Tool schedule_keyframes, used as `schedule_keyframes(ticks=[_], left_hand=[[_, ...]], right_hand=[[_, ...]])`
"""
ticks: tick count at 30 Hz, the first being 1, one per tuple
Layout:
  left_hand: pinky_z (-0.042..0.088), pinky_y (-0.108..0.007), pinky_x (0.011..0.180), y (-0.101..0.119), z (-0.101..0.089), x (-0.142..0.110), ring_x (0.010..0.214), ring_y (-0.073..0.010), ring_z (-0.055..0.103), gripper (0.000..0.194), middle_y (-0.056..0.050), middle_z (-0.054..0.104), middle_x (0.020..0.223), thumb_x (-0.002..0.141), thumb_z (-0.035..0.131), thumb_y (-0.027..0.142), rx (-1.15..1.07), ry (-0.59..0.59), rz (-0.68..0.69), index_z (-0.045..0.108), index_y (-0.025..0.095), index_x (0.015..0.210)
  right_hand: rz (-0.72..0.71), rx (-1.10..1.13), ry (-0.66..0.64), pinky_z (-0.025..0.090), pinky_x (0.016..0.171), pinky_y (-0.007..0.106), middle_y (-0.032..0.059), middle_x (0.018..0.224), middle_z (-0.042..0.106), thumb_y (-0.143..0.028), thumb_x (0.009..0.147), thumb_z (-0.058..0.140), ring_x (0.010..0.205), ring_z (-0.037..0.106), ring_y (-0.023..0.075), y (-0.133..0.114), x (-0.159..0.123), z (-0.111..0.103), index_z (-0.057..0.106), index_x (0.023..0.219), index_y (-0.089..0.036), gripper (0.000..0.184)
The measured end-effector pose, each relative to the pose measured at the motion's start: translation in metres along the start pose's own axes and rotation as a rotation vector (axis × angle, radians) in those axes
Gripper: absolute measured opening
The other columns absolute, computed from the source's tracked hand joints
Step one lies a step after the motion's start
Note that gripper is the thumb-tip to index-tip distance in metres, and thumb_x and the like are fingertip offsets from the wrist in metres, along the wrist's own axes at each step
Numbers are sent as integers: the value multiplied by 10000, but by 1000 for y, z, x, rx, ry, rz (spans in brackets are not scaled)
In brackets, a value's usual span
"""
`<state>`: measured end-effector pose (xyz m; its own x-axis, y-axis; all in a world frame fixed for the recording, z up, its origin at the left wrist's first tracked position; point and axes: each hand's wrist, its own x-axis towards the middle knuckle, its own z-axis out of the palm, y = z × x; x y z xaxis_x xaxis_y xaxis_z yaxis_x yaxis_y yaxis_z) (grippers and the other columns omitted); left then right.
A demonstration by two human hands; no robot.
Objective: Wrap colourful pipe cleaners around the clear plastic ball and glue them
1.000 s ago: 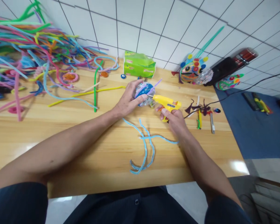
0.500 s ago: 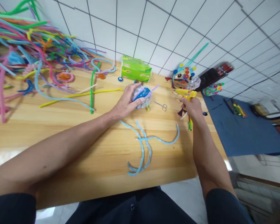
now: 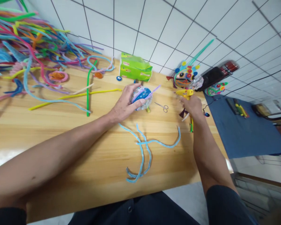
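My left hand [image 3: 127, 101] is closed round a rounded craft piece [image 3: 143, 95], blue on top with pale, shiny sides and a lilac pipe cleaner across it. In my right hand [image 3: 194, 105] is a yellow hot glue gun [image 3: 185, 92], its nozzle pointing left, above the table at the right. Small scissors [image 3: 162, 107] lie between the two hands. Below them, several light blue pipe cleaners [image 3: 158, 142] cross one another on the wood. A dark tassel [image 3: 183, 113] shows just under the right hand.
A heap of coloured pipe cleaners [image 3: 35, 40] covers the left back. Against the tiled wall stand a green tissue pack [image 3: 135, 67] and a decorated mask-like craft [image 3: 184, 75]. A dark cable [image 3: 245, 84] runs over the blue surface [image 3: 248, 128] at the right.
The view has shifted slightly, so the pipe cleaner heap sits further left. Both hands keep their holds; the glue gun has turned a little, its nozzle still pointing left.
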<state>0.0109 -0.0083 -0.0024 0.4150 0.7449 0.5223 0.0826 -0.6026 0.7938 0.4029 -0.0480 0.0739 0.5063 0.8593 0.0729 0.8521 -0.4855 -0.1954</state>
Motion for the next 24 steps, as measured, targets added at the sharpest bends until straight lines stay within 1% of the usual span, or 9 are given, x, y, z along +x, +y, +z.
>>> schedule_keyframes(ticks=[3, 6, 9, 12, 14, 16, 20, 22, 24], left_hand=[[470, -531, 1383, 0, 0, 0, 1578, -357, 582, 853, -188, 587, 1670, 1068, 654, 788, 0, -3, -4, 505, 216, 1683], [468, -535, 1384, -1, 0, 0, 1579, -357, 583, 840, -175, 593, 1671, 1068, 644, 798, 3, -1, -4, 506, 242, 1682], [465, -535, 1386, -1, -1, 0, 1584, -360, 579, 845, -172, 593, 1670, 1065, 637, 810, 14, -4, -1, 507, 244, 1680], [462, -524, 1388, 1, -2, 0, 1580, -352, 579, 860, -173, 591, 1667, 1065, 629, 821, 16, -9, -6, 502, 233, 1679], [461, -519, 1387, 2, -2, 0, 1577, -349, 579, 874, -178, 592, 1664, 1058, 632, 832, 6, -12, -11, 504, 227, 1675], [462, -515, 1387, 4, -2, 0, 1578, -350, 576, 882, -185, 590, 1664, 1053, 635, 840, -3, -14, -17, 510, 221, 1669], [450, -519, 1395, 3, -1, 1, 1592, -347, 559, 879, -176, 585, 1676, 1052, 622, 852, -1, -13, -19, 512, 237, 1669], [445, -528, 1397, 2, 0, 1, 1599, -351, 553, 888, -173, 582, 1684, 1047, 618, 862, 2, -11, -15, 509, 241, 1674], [443, -542, 1398, 1, 0, 1, 1602, -356, 554, 877, -169, 584, 1687, 1049, 619, 859, 2, -5, -12, 511, 254, 1674]], right_hand=[[65, 99, -23, 653, 995, 479, 158, 917, 842, -375, 1006, 665, 1000, 832, 344, -4, -4, -3, 803, 1122, -150, 288], [-8, 366, -44, 652, 845, 367, 78, 875, 806, -400, 1016, 668, 809, 771, 228, -16, -1, 6, 781, 1029, -188, 240], [-75, 662, -32, 594, 716, 321, 31, 808, 730, -399, 942, 782, 698, 658, 178, -33, 9, 22, 722, 923, -210, 199], [-19, 718, -29, 511, 649, 288, -7, 754, 653, -308, 931, 730, 647, 556, 145, -47, 16, 36, 674, 861, -217, 128], [16, 675, -27, 502, 669, 285, -16, 745, 638, -307, 937, 701, 667, 542, 147, -51, 16, 41, 670, 853, -214, 129], [25, 614, -24, 537, 740, 296, 5, 804, 697, -342, 938, 700, 741, 593, 167, -50, 14, 44, 703, 905, -202, 144], [-27, 540, -17, 600, 951, 372, 90, 1125, 835, -390, 933, 714, 1004, 735, 247, -45, 7, 42, 767, 1146, -184, 301], [-46, 509, -9, 610, 998, 406, 121, 1242, 835, -381, 928, 740, 1088, 759, 278, -44, 1, 38, 759, 1242, -181, 373], [-44, 432, 73, 618, 1029, 441, 172, 1367, 798, -369, 929, 762, 1161, 760, 308, -44, -10, 29, 721, 1351, -165, 470]])
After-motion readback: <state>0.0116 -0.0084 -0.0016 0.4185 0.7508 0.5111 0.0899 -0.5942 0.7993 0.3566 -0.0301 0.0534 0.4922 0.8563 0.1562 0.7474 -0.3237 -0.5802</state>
